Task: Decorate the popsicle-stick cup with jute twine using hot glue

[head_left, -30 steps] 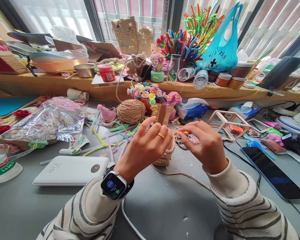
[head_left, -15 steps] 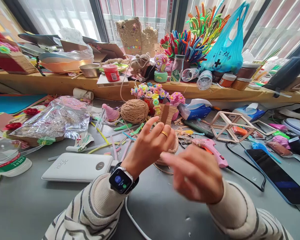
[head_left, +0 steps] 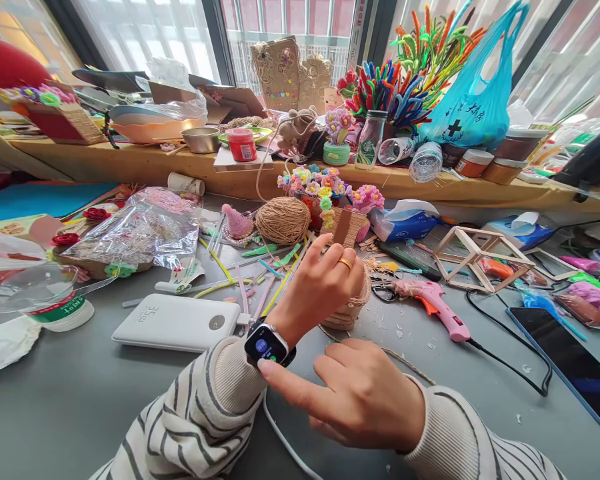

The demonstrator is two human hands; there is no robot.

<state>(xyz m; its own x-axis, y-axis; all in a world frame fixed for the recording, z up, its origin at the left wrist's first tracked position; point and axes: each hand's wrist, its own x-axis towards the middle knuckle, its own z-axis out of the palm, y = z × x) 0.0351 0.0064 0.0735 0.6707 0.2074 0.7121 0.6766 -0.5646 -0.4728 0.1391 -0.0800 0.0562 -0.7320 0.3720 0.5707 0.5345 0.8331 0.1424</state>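
My left hand (head_left: 320,283) is held out palm down, with a ring on one finger. Its index finger is fairly straight and the others bend downward; nothing shows in it. Behind and below it is a twine-wrapped pot (head_left: 349,310), partly hidden; I cannot tell whether they touch. On the left wrist is a smartwatch (head_left: 266,345) with a lit screen. My right hand (head_left: 360,397) stretches its index finger to the lower edge of that screen, the other fingers curled and holding nothing.
A white power bank (head_left: 175,323) lies left of my wrist. To the right are a pink glue gun (head_left: 433,303), a phone (head_left: 565,357) and a wooden stick frame (head_left: 480,257). A twine ball (head_left: 283,220) sits behind my left hand. A cluttered ledge (head_left: 155,157) runs along the window.
My right hand has moved left and down, bringing its index fingertip to the watch. The view has shifted slightly left. My left hand keeps its pose.
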